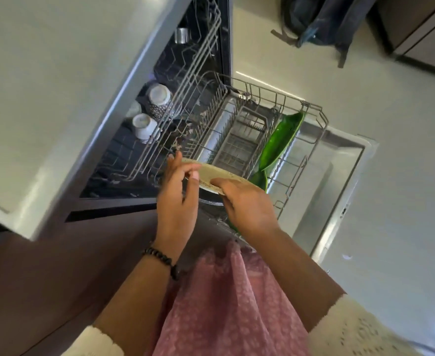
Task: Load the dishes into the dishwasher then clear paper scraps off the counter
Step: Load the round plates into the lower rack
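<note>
I hold a beige speckled plate (212, 177) over the near edge of the pulled-out lower dishwasher rack (311, 116). My right hand (247, 206) grips its near rim, thumb on top. My left hand (177, 201) pinches the plate's left edge between thumb and fingers. A green leaf-shaped dish (279, 141) stands on edge along the rack's right side. Several white cups and a patterned bowl (157, 101) sit upside down in the upper rack (185, 80). A grey cutlery basket (239, 145) lies in the lower rack.
The open dishwasher door (339, 176) lies flat under the rack. The pale counter (44, 86) is at the left. A dark backpack (321, 21) rests on the floor beyond. A small white scrap (347, 256) lies on the floor by the door.
</note>
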